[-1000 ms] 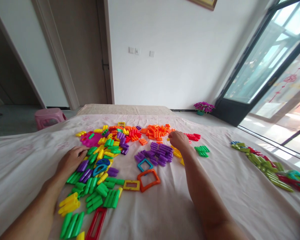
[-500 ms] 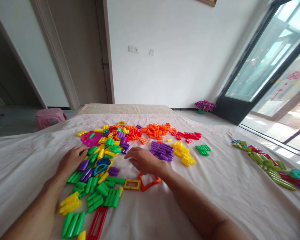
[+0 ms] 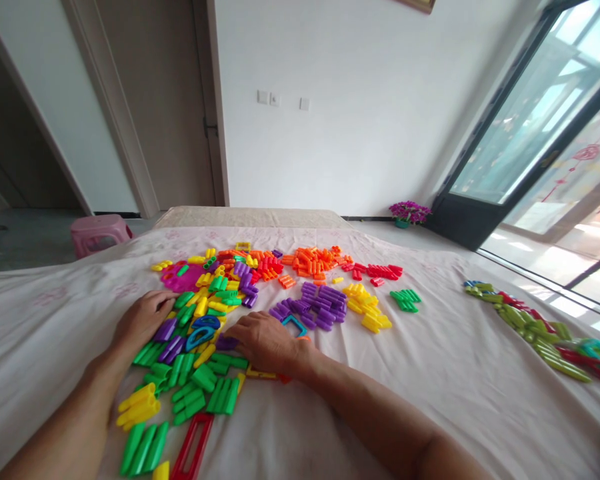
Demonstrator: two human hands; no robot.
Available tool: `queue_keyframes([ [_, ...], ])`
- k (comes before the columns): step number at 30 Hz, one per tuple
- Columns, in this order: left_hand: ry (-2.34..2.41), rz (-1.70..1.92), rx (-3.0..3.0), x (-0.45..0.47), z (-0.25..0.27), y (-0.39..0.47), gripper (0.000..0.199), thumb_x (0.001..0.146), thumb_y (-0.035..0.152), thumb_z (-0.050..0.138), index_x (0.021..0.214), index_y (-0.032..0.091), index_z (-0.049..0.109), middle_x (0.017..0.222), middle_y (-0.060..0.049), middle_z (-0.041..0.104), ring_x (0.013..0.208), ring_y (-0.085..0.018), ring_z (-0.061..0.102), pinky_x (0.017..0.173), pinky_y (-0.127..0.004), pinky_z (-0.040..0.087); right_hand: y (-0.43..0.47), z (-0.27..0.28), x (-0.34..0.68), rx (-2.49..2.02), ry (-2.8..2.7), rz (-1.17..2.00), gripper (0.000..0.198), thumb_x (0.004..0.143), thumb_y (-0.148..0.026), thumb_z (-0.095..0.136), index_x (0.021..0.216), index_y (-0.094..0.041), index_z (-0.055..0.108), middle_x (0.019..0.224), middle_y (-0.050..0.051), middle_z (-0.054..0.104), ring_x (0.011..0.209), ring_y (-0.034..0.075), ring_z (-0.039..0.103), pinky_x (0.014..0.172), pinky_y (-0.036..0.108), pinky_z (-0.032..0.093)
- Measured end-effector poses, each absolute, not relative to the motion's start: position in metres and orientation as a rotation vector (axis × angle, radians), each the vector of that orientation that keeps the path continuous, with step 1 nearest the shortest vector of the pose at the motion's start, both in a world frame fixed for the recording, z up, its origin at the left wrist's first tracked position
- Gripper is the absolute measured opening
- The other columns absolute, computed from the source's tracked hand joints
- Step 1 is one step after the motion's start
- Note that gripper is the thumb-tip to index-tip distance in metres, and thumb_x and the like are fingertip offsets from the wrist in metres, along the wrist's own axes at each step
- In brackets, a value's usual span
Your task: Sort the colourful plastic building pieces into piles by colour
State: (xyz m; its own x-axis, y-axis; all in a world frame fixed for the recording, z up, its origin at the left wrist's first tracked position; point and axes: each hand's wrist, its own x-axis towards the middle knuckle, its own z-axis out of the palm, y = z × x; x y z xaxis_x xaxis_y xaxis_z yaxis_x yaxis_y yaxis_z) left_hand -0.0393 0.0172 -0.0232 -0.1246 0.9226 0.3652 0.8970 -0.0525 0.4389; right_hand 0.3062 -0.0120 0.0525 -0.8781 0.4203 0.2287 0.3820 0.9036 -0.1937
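Note:
My right hand [image 3: 265, 341] reaches palm down into the right side of a mixed pile of plastic building pieces. Its fingers close on a purple plastic piece [image 3: 226, 343], partly hidden beneath them. My left hand [image 3: 144, 320] rests at the pile's left edge with its fingers curled; whatever they may hold is hidden. Close to it lie purple pieces [image 3: 171, 349] and green pieces [image 3: 183, 370]. Blue curved pieces [image 3: 200, 339] sit between both hands. Just beyond my right hand are a purple group [image 3: 325, 305] and a blue square frame [image 3: 295, 326].
Orange pieces [image 3: 313, 261], red pieces [image 3: 384, 271], yellow pieces [image 3: 367, 307] and a small green group [image 3: 405, 300] lie across the cloth-covered table [image 3: 460, 413]. Olive pieces [image 3: 530, 327] spread at the far right. A red long frame [image 3: 193, 447] lies near the front.
My right hand has moved left and nearer to me, onto the purple piece. This uncovers the blue frame and more purple pieces behind it. My left hand stays nearly still.

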Motion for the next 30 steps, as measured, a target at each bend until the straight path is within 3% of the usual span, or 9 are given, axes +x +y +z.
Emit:
queue_keyframes([
  [5,2.134,0.917,2.063,-0.041,-0.025,0.018,0.043,0.087,0.047,0.043,0.102,0.021,0.073,0.113,-0.009,0.071,0.108,-0.026,0.064,0.098,-0.037,0.048,-0.013,0.052,0.305,-0.469,-2.805,0.179,0.032,0.098,-0.031,0.053,0.129,-0.025,0.058,0.121,0.005,0.067,0.111,0.018,0.058,0.101,0.032,0.039],
  [11,2.143,0.914,2.04,-0.039,-0.022,0.017,0.042,0.087,0.046,0.042,0.102,0.021,0.072,0.114,-0.009,0.071,0.108,-0.025,0.064,0.1,-0.036,0.047,-0.013,0.056,0.305,-0.523,-2.82,0.196,0.032,0.093,-0.022,0.055,0.124,-0.024,0.062,0.106,0.003,0.071,0.099,0.018,0.062,0.094,0.03,0.042],
  [16,2.137,0.888,2.031,-0.037,-0.021,0.016,0.043,0.087,0.044,0.042,0.104,0.019,0.072,0.116,-0.01,0.07,0.111,-0.026,0.062,0.102,-0.037,0.045,-0.001,0.074,0.32,-0.766,-2.752,0.104,0.033,0.085,-0.013,0.055,0.115,-0.022,0.066,0.102,0.005,0.072,0.096,0.02,0.063,0.091,0.031,0.043],
  [22,2.14,0.939,2.037,-0.037,-0.021,0.016,0.039,0.086,0.043,0.044,0.101,0.022,0.073,0.113,-0.008,0.072,0.108,-0.025,0.064,0.1,-0.036,0.047,0.02,0.104,0.353,-1.116,-2.735,0.026,0.032,0.085,-0.014,0.053,0.113,-0.021,0.068,0.106,0.008,0.072,0.098,0.022,0.066,0.084,0.031,0.044],
  [30,2.144,0.929,2.034,-0.036,-0.019,0.016,0.039,0.086,0.043,0.044,0.101,0.022,0.073,0.113,-0.008,0.072,0.108,-0.025,0.064,0.1,-0.035,0.047,0.027,0.126,0.379,-1.325,-2.696,-0.029,0.037,0.081,-0.013,0.053,0.112,-0.021,0.071,0.107,0.008,0.073,0.103,0.025,0.065,0.089,0.034,0.043],
])
